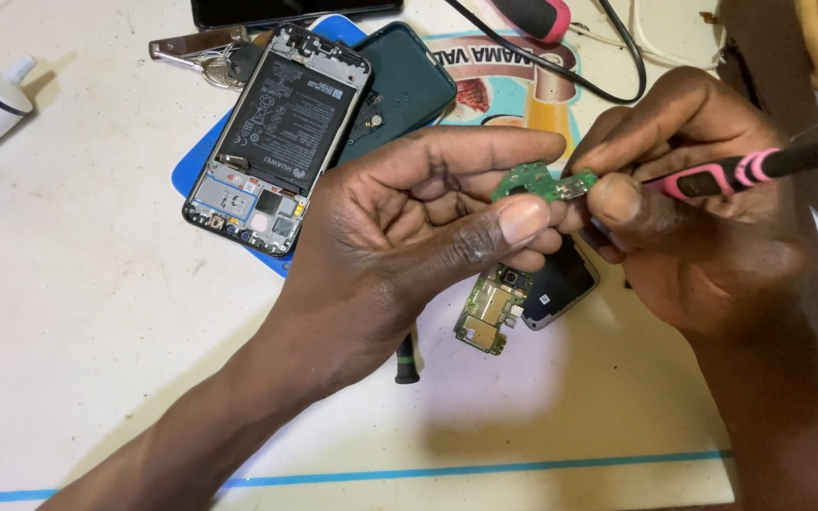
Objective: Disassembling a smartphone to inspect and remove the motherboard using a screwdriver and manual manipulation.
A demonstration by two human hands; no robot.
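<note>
Work surface: a white table (pixel 78 312) with a thin blue line running across its near edge.
Blue mat: a blue mat (pixel 191 170) lies on the table under the opened phone, only its edges showing.
Opened phone: a phone with its back off (pixel 276 142) lies tilted on the mat, black battery and bare parts facing up, well left of the hands.
Back cover: a dark teal back cover (pixel 409 85) lies just beside the phone's upper right, partly on a printed card.
Left hand: the left hand (pixel 400 237) is raised over the table, thumb and forefinger pinched on the left end of the small board.
Right hand: the right hand (pixel 702 208) meets it from the right, fingers closed around the tool, thumb tip pressing the board's right end.
Tool: a pink-and-black handled tool (pixel 740 170) sticks out to the right from the right hand's grip; its tip is hidden.
Main board: a green main board (pixel 487 317) lies on the table below the hands, touching a dark camera-side piece.
Small board: a small green circuit board (pixel 543 183) is held in the air between both hands' fingertips.
</note>
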